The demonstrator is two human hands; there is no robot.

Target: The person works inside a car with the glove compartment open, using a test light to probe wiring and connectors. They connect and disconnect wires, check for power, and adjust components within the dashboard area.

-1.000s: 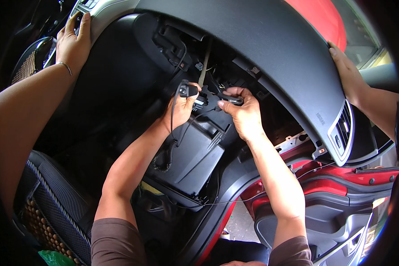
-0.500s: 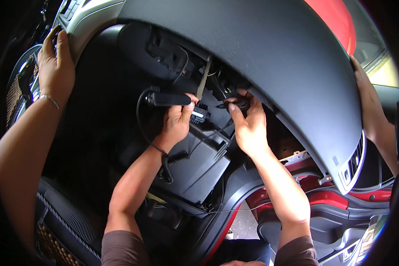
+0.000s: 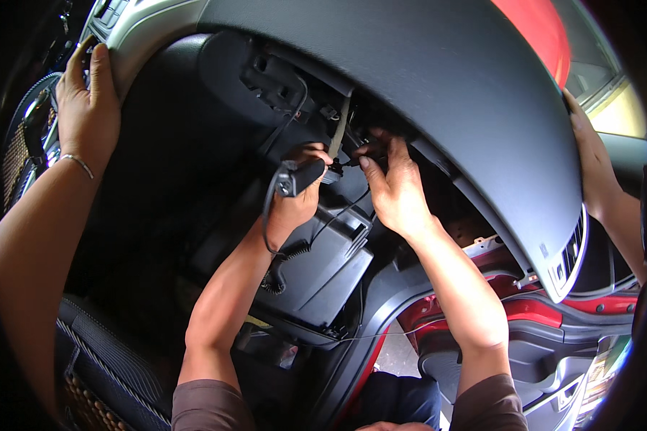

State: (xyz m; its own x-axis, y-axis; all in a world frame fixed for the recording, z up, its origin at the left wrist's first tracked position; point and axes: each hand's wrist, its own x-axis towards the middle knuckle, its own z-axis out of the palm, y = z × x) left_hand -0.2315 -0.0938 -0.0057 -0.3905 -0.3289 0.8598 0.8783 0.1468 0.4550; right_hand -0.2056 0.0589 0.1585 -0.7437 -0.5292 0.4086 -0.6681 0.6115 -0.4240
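My left hand (image 3: 298,205) is closed round a black stick-shaped handle (image 3: 306,177) with a cable coming from its near end. Just beyond its fingertips sits a small black connector block (image 3: 333,172), partly hidden. My right hand (image 3: 397,183), under the dashboard edge, pinches a small dark part (image 3: 366,151); its kind is unclear. Between the hands a tape-wrapped wire bundle (image 3: 341,129) hangs from the dashboard (image 3: 424,86). Below lies a black plastic housing (image 3: 313,269) with a coiled cord (image 3: 274,276) over it.
Another person's hands press on the dashboard, one hand (image 3: 90,108) at the left trim, one hand (image 3: 593,158) at the right end. A black bracket (image 3: 273,79) hangs at upper left. Red door sill (image 3: 535,309), door panel (image 3: 510,355) and seat (image 3: 108,352) border the footwell.
My left hand has turned the black handle so its cable end faces me, and moved slightly right. My right hand has shifted a little up and left. The other hands stay on the dashboard.
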